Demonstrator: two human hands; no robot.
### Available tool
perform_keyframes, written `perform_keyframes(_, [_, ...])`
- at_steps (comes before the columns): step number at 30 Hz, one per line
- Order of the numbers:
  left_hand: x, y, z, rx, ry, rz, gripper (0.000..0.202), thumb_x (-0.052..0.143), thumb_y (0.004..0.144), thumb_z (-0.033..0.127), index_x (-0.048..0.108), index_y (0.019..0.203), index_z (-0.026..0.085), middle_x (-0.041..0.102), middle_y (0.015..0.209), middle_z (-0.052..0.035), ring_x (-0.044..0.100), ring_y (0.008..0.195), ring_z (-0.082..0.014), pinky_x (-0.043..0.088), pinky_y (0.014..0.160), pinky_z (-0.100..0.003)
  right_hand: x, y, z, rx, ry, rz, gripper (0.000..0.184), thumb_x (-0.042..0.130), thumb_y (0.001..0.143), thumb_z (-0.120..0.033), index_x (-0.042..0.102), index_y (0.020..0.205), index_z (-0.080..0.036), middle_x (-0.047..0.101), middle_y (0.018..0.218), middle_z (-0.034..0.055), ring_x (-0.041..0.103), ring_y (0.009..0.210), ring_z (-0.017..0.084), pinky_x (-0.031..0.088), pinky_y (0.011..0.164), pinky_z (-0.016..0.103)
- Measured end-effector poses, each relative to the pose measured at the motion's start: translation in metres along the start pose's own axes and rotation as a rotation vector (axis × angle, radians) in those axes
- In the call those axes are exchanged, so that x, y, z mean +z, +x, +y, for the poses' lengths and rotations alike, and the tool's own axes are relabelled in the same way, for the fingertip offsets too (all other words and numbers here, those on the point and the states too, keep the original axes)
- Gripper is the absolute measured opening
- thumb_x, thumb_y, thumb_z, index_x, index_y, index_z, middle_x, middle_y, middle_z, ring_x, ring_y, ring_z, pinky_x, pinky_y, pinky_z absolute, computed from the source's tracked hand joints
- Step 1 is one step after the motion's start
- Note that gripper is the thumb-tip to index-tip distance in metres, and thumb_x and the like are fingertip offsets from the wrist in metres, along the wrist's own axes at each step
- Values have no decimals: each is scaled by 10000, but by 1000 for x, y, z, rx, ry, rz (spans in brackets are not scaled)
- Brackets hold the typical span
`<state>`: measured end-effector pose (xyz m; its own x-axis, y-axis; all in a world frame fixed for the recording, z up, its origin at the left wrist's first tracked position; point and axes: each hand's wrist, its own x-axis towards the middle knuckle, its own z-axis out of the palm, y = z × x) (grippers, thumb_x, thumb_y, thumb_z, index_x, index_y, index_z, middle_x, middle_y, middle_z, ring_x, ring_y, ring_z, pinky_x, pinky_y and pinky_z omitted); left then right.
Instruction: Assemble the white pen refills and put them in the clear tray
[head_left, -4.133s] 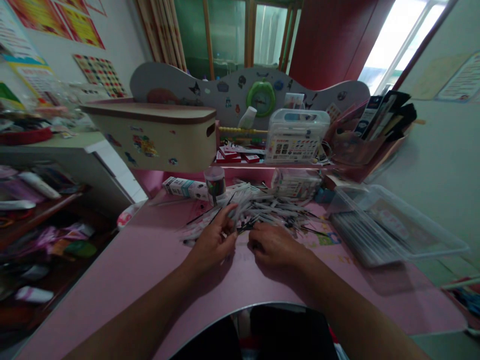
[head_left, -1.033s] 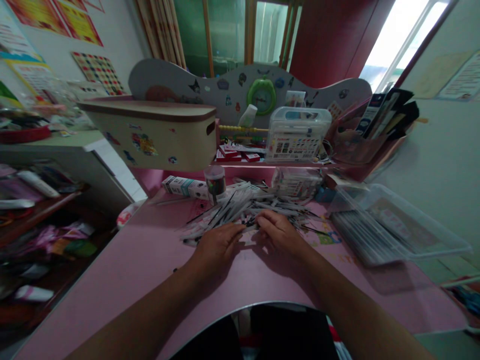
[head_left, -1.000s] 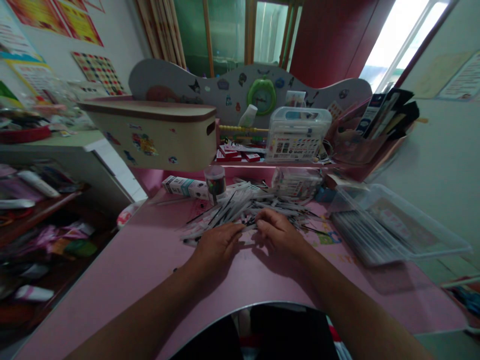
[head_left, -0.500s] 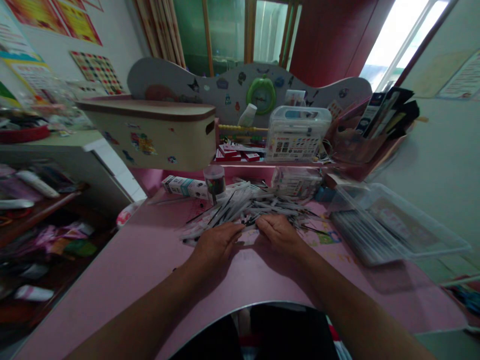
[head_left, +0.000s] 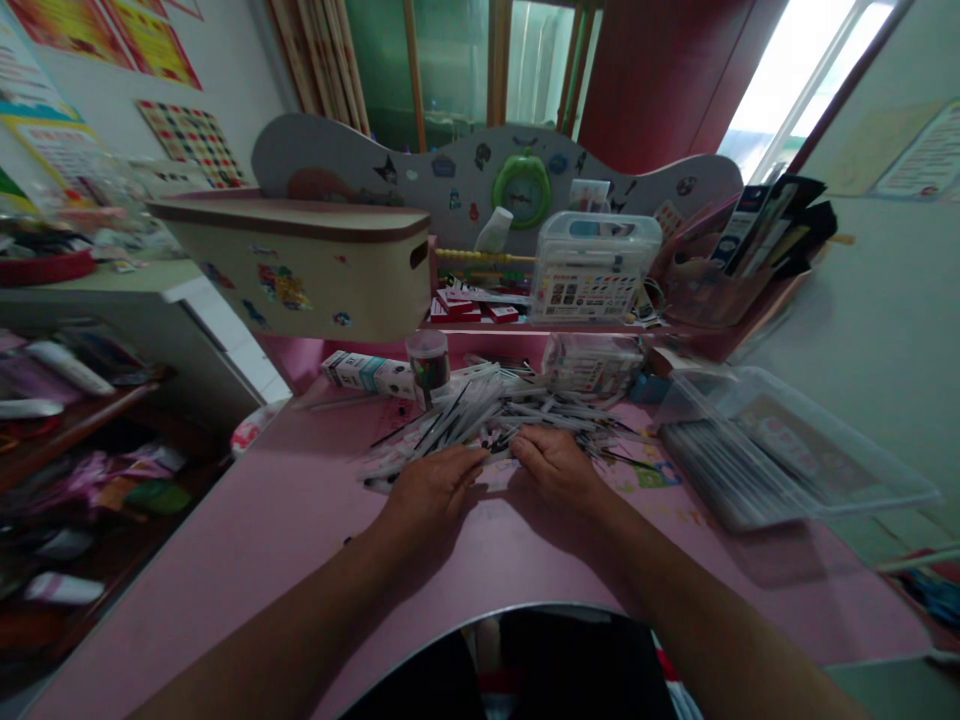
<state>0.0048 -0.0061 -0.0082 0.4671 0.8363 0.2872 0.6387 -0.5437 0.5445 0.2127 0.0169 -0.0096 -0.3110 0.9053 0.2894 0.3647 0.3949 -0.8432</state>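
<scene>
Both hands meet near the middle of the pink desk [head_left: 300, 560], at the front edge of a loose pile of slim whitish pens [head_left: 480, 400], many with dark tips. Between the fingertips runs a pale, slender pen [head_left: 498, 456]. My left hand [head_left: 435, 487] is closed in a pinch on its left end, and my right hand [head_left: 556, 464] grips the right end. Most of that pen is covered by the fingers. Dark small parts lie just beyond the fingertips, too small to name.
Right of the pile, a clear plastic box [head_left: 847, 490] has its lid raised and holds rows of pens. Behind the pile are a clear cup [head_left: 429, 362], a long carton [head_left: 367, 374] and a lidded cream bin [head_left: 315, 275]. A handled clear case [head_left: 596, 270] stands on the shelf.
The view shifts very slightly. Both hands keep nearly the same place and the same grip on the pen.
</scene>
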Motion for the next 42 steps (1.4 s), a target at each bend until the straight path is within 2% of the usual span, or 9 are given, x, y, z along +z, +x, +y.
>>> perform_keyframes(6, [-1, -1, 3, 8, -8, 1, 281, 530, 960, 144, 710, 1171, 190, 748, 1080, -79, 690, 973, -214, 521, 878, -337, -2, -4, -2, 92, 117, -38, 334, 460, 989, -354, 498, 687, -217, 488, 597, -19, 472, 536, 129, 334, 528, 257])
perform_keyframes(14, [0, 0, 2, -30, -2, 4, 294, 550, 952, 163, 702, 1201, 202, 750, 1118, -84, 693, 1022, -229, 526, 921, -367, -4, 0, -3, -57, -25, -29, 254, 471, 939, -221, 507, 689, -204, 496, 656, -5, 449, 633, 139, 347, 592, 276])
perform_keyframes(19, [0, 1, 2, -60, -48, -1, 319, 497, 971, 188, 713, 1206, 192, 749, 1160, -97, 691, 1041, -234, 518, 931, -369, -2, -3, 0, -7, 22, -42, 171, 479, 936, -216, 523, 772, -201, 520, 716, -9, 462, 674, 136, 356, 635, 274])
perform_keyframes(24, [-3, 3, 4, -107, -202, -21, 349, 451, 993, 238, 722, 1212, 212, 739, 1185, -89, 665, 1077, -236, 482, 943, -359, -1, -4, -2, 81, 149, -40, 128, 512, 926, -234, 542, 806, -201, 529, 710, -22, 478, 680, 132, 363, 633, 259])
perform_keyframes(28, [-4, 2, 8, -198, -425, -94, 346, 424, 999, 268, 732, 1145, 209, 710, 851, -35, 618, 759, -185, 461, 707, -295, 0, -4, -3, 127, 278, -29, 47, 555, 898, -226, 585, 871, -202, 554, 749, -22, 487, 661, 119, 376, 600, 240])
perform_keyframes(31, [-2, 1, 9, -282, -563, -102, 308, 451, 983, 283, 735, 1054, 188, 627, 712, -8, 553, 672, -172, 418, 641, -282, 3, -4, -1, 205, 463, -18, 42, 575, 872, -226, 575, 913, -215, 567, 747, -34, 476, 576, 96, 376, 527, 217])
perform_keyframes(36, [-1, 0, 9, -275, -575, -79, 290, 470, 969, 285, 739, 1026, 191, 673, 775, -33, 579, 719, -181, 421, 666, -288, 8, -3, 4, 326, 735, 27, 191, 613, 762, -187, 523, 925, -228, 608, 750, -51, 526, 503, 84, 412, 439, 188])
perform_keyframes(39, [-2, 1, 9, -263, -519, -94, 306, 459, 973, 282, 742, 1052, 195, 693, 803, -36, 585, 716, -181, 423, 661, -286, 9, -3, 3, 364, 886, 59, 262, 579, 673, -125, 505, 902, -228, 617, 754, -49, 515, 473, 82, 372, 379, 169])
perform_keyframes(42, [-3, 2, 8, -249, -442, -105, 310, 464, 973, 280, 745, 1078, 198, 724, 865, -49, 616, 762, -195, 444, 696, -294, 8, -3, 2, 408, 935, 24, 330, 565, 606, -98, 527, 910, -220, 617, 734, -47, 480, 440, 79, 326, 336, 168])
